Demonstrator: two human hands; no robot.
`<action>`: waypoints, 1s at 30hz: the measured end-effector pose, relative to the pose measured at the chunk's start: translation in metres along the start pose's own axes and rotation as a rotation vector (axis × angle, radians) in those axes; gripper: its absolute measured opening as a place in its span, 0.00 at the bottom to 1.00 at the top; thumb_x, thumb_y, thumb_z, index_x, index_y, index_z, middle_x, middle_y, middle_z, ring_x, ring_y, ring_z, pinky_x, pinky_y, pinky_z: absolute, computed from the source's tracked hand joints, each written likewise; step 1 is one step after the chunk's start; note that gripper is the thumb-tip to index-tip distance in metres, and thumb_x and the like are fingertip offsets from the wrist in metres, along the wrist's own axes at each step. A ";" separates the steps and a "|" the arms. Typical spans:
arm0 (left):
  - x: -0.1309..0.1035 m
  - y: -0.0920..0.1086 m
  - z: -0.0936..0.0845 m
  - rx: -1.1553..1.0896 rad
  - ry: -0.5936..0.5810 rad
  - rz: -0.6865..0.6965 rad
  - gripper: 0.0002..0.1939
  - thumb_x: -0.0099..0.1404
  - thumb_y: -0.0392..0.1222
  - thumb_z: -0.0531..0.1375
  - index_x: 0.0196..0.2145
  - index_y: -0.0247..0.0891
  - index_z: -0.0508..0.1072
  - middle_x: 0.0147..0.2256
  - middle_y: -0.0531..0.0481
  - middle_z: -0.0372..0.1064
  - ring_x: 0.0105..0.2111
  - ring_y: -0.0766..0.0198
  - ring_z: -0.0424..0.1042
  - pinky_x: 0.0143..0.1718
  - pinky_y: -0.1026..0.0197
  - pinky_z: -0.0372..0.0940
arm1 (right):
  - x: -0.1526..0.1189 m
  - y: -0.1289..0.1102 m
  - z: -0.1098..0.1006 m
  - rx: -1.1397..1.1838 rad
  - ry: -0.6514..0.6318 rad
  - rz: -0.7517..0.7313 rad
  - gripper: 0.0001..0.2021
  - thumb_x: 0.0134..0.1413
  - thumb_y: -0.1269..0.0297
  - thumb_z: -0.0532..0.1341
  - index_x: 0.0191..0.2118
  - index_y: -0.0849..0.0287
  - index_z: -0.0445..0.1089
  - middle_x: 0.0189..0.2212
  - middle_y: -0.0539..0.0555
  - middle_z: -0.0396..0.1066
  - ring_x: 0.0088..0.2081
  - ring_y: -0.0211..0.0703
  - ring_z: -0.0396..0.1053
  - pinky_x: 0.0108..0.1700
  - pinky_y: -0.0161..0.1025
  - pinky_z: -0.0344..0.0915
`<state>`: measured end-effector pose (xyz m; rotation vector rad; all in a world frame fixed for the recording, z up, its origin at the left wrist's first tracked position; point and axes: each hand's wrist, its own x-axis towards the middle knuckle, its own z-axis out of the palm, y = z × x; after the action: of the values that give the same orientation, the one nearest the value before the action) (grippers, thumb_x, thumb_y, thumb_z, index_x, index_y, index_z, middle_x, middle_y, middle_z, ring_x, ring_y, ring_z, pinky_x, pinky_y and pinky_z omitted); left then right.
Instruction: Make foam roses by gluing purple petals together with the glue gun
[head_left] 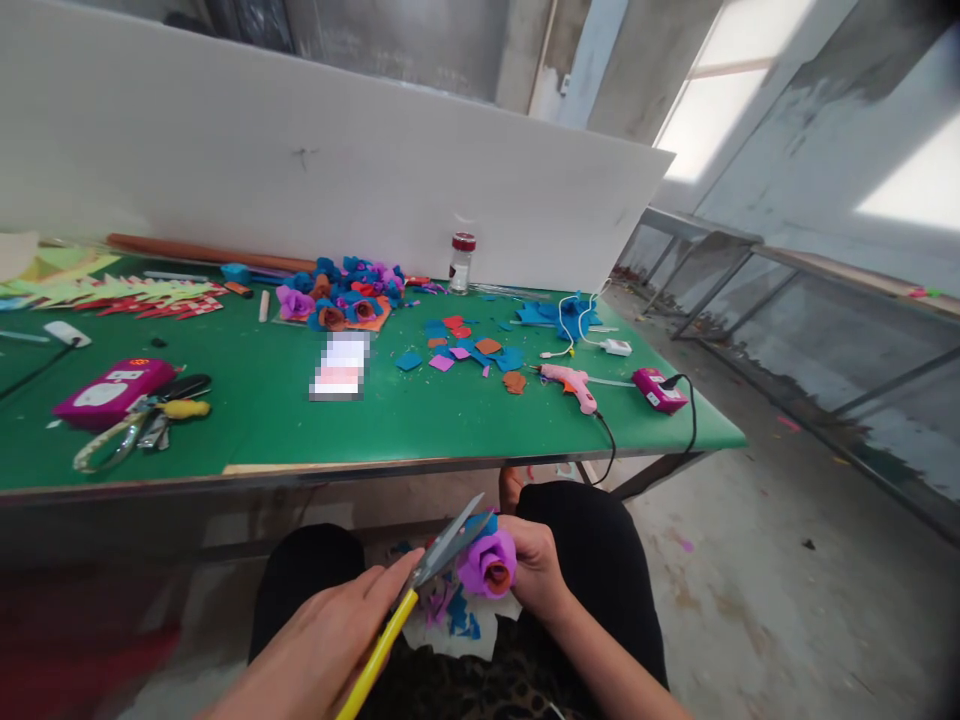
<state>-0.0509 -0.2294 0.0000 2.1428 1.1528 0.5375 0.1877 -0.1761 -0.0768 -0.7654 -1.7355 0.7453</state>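
Over my lap, my left hand is closed round scissors with yellow handles. Their blades point up and to the right, slightly parted, and reach a blue part beside a purple paper flower. That flower has an orange-brown centre. My right hand is closed on it from the right side, fingers partly hidden behind the petals. Below lie blue and purple paper scraps on a pale sheet on my lap.
The green table carries a pile of paper flowers, coloured paper pieces, a pink glue gun with a cord hanging off the edge, pliers, a pink box and a jar. A white board stands behind.
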 end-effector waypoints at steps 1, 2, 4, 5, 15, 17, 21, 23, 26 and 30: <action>0.001 0.001 -0.001 -0.013 -0.014 -0.009 0.34 0.63 0.40 0.57 0.65 0.57 0.54 0.47 0.50 0.75 0.43 0.56 0.76 0.46 0.61 0.70 | 0.000 0.000 0.000 -0.005 0.004 -0.001 0.15 0.57 0.55 0.62 0.24 0.57 0.77 0.21 0.53 0.74 0.23 0.40 0.70 0.28 0.33 0.66; 0.001 0.002 -0.002 -0.025 -0.036 -0.024 0.33 0.64 0.39 0.56 0.65 0.58 0.54 0.48 0.50 0.75 0.44 0.56 0.76 0.47 0.60 0.69 | 0.001 -0.001 0.000 -0.013 0.004 0.000 0.15 0.57 0.55 0.62 0.24 0.57 0.77 0.21 0.53 0.74 0.23 0.39 0.70 0.27 0.33 0.66; 0.003 0.003 -0.004 -0.045 -0.072 -0.049 0.31 0.65 0.39 0.54 0.64 0.58 0.55 0.49 0.50 0.74 0.45 0.56 0.75 0.48 0.59 0.69 | 0.001 -0.001 0.000 -0.022 0.003 -0.003 0.16 0.57 0.54 0.61 0.24 0.57 0.76 0.20 0.53 0.73 0.22 0.39 0.69 0.27 0.33 0.66; 0.003 0.004 -0.005 -0.053 -0.077 -0.054 0.31 0.65 0.39 0.54 0.64 0.57 0.56 0.50 0.50 0.74 0.46 0.56 0.75 0.49 0.59 0.69 | 0.001 -0.001 0.000 -0.022 0.003 -0.006 0.16 0.57 0.54 0.61 0.24 0.57 0.76 0.20 0.53 0.73 0.22 0.39 0.69 0.26 0.33 0.65; 0.007 0.009 -0.010 -0.103 -0.097 -0.021 0.27 0.66 0.42 0.54 0.62 0.54 0.59 0.50 0.50 0.73 0.48 0.56 0.74 0.49 0.59 0.68 | 0.001 0.000 -0.001 -0.036 -0.007 -0.017 0.17 0.58 0.56 0.61 0.22 0.57 0.74 0.19 0.52 0.71 0.21 0.37 0.67 0.26 0.31 0.64; 0.007 0.009 -0.010 -0.097 -0.092 -0.012 0.26 0.66 0.42 0.54 0.62 0.52 0.60 0.52 0.49 0.72 0.49 0.56 0.73 0.49 0.59 0.68 | 0.000 0.001 -0.002 -0.051 -0.013 -0.002 0.17 0.58 0.55 0.61 0.22 0.57 0.75 0.19 0.52 0.72 0.22 0.38 0.68 0.26 0.32 0.64; 0.008 0.009 -0.010 -0.097 -0.067 0.013 0.25 0.67 0.43 0.53 0.62 0.51 0.60 0.52 0.47 0.72 0.49 0.55 0.73 0.49 0.58 0.68 | 0.000 0.002 -0.002 -0.065 -0.021 0.022 0.17 0.58 0.55 0.59 0.23 0.57 0.75 0.19 0.53 0.73 0.22 0.39 0.69 0.26 0.33 0.65; 0.009 0.009 -0.010 -0.106 -0.067 0.024 0.25 0.68 0.43 0.53 0.62 0.51 0.60 0.52 0.47 0.72 0.49 0.55 0.73 0.48 0.58 0.69 | 0.000 0.002 -0.002 -0.058 -0.013 0.015 0.16 0.58 0.56 0.60 0.22 0.57 0.75 0.19 0.53 0.72 0.22 0.39 0.69 0.26 0.32 0.65; 0.010 0.007 -0.009 -0.126 -0.063 0.034 0.25 0.68 0.43 0.53 0.62 0.51 0.61 0.52 0.47 0.72 0.50 0.55 0.73 0.49 0.57 0.69 | 0.000 0.003 -0.002 -0.055 -0.002 0.015 0.16 0.57 0.58 0.61 0.22 0.57 0.74 0.19 0.52 0.72 0.21 0.38 0.68 0.26 0.32 0.64; 0.009 0.007 -0.009 -0.151 -0.057 0.040 0.25 0.68 0.44 0.52 0.62 0.51 0.61 0.51 0.47 0.73 0.51 0.54 0.72 0.50 0.55 0.68 | -0.001 0.003 -0.002 -0.062 -0.003 0.023 0.14 0.57 0.60 0.61 0.22 0.57 0.75 0.19 0.53 0.72 0.22 0.38 0.68 0.26 0.32 0.65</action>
<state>-0.0477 -0.2211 0.0118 2.0417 1.0081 0.5593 0.1903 -0.1748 -0.0796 -0.8279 -1.7624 0.7110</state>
